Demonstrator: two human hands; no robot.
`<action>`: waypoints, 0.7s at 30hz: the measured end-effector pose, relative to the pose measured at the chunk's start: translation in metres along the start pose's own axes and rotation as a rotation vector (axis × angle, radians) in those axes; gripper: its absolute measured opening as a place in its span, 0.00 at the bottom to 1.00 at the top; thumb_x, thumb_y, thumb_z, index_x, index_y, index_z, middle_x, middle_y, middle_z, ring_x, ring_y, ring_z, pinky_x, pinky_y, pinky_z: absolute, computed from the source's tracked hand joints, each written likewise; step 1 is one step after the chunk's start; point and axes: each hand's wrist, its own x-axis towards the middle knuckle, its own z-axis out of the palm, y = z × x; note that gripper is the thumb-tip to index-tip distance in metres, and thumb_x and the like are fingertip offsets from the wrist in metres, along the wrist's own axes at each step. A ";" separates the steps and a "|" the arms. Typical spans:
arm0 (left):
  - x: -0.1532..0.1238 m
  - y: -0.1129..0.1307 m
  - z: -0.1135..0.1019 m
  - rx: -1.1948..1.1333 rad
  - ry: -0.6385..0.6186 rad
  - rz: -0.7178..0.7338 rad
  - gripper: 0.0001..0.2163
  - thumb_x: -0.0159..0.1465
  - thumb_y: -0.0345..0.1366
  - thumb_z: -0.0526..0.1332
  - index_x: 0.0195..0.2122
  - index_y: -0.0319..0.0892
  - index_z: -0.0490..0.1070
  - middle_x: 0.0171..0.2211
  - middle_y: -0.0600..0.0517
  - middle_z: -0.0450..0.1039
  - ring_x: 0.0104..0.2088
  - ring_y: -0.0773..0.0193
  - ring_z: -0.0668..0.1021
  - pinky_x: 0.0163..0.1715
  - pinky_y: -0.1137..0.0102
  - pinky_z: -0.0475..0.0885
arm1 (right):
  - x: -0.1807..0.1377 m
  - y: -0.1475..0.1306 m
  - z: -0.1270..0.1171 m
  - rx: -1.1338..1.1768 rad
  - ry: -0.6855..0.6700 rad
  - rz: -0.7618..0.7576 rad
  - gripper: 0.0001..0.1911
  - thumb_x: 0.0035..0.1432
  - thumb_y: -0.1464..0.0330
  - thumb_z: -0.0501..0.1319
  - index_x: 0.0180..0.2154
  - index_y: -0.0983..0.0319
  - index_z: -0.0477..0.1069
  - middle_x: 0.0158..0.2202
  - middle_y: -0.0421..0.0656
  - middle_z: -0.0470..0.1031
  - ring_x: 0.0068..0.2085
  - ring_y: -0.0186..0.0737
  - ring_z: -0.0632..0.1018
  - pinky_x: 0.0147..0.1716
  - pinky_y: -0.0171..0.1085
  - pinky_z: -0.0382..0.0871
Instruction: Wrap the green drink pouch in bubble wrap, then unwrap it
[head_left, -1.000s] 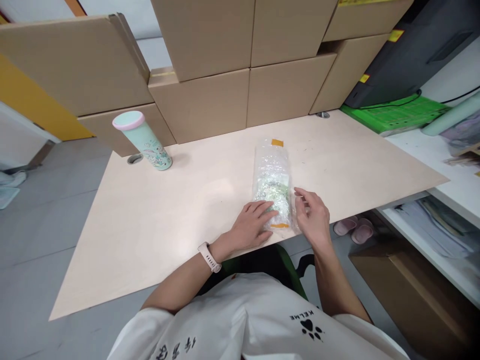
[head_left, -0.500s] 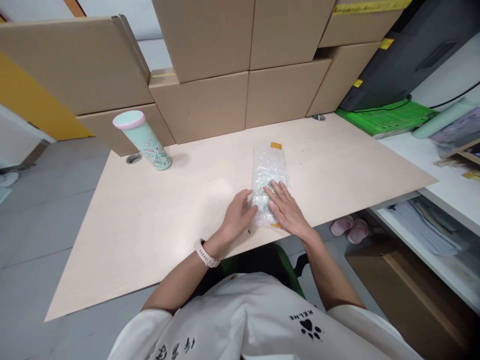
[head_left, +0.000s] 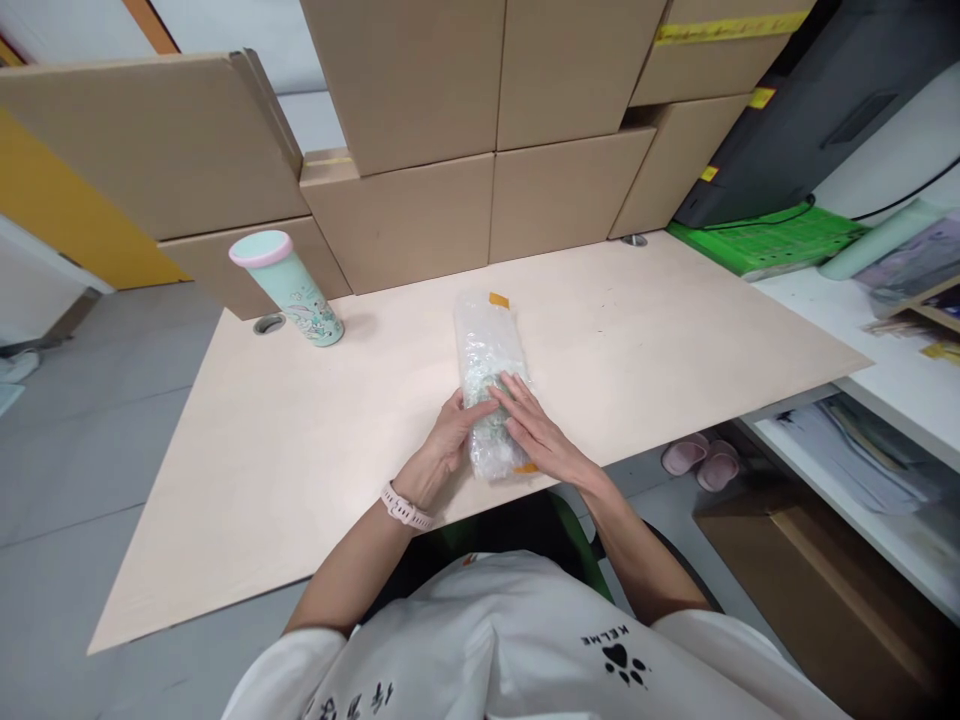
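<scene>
A bubble-wrapped package (head_left: pixel 486 335) lies lengthwise near the table's front edge, with orange tape at its far and near ends. Something greenish shows dimly through the wrap; its kind I cannot make out. My left hand (head_left: pixel 441 442) grips the package's left edge, thumb on top and the other fingers mostly hidden beside or under it. Stretched-out fingers of my right hand (head_left: pixel 541 432) rest flat on the upper surface, towards the right side.
A mint-green tumbler (head_left: pixel 296 295) with a pink rim stands at the table's (head_left: pixel 315 450) back left. Cardboard boxes (head_left: pixel 420 225) are stacked along the back. To the right are a green crate (head_left: pixel 772 240) and a dark grey case (head_left: pixel 795 150). Pink slippers (head_left: pixel 701 458) lie on the floor.
The package has shifted left and tilted slightly, both hands moving with it. My left hand, earlier just beside the wrap, has taken hold of its left edge.
</scene>
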 end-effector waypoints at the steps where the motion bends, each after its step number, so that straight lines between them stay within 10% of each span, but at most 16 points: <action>1: -0.001 0.000 0.000 -0.008 0.014 0.001 0.25 0.53 0.33 0.74 0.52 0.40 0.74 0.51 0.43 0.78 0.48 0.53 0.81 0.51 0.59 0.73 | 0.000 -0.001 0.001 0.017 0.001 -0.016 0.30 0.73 0.51 0.43 0.72 0.45 0.45 0.76 0.32 0.36 0.75 0.44 0.38 0.72 0.55 0.40; 7: -0.006 0.010 -0.004 -0.058 -0.034 0.066 0.26 0.54 0.32 0.74 0.54 0.41 0.72 0.48 0.44 0.80 0.44 0.54 0.82 0.47 0.60 0.75 | 0.001 -0.013 -0.001 0.111 0.021 -0.114 0.27 0.72 0.55 0.50 0.69 0.44 0.53 0.75 0.34 0.44 0.75 0.46 0.45 0.71 0.55 0.47; 13: -0.011 0.022 -0.009 -0.177 -0.070 0.062 0.20 0.53 0.32 0.74 0.47 0.39 0.75 0.40 0.46 0.82 0.43 0.51 0.83 0.50 0.56 0.75 | 0.019 -0.007 -0.025 0.375 0.752 0.166 0.24 0.66 0.51 0.58 0.59 0.51 0.70 0.63 0.44 0.70 0.62 0.48 0.72 0.64 0.55 0.63; 21: -0.005 0.014 -0.005 -0.188 -0.038 0.165 0.20 0.54 0.34 0.74 0.47 0.40 0.74 0.42 0.47 0.81 0.44 0.52 0.83 0.51 0.57 0.76 | 0.028 -0.004 -0.009 1.046 -0.001 0.320 0.36 0.62 0.39 0.53 0.60 0.54 0.69 0.58 0.45 0.76 0.60 0.49 0.75 0.60 0.50 0.70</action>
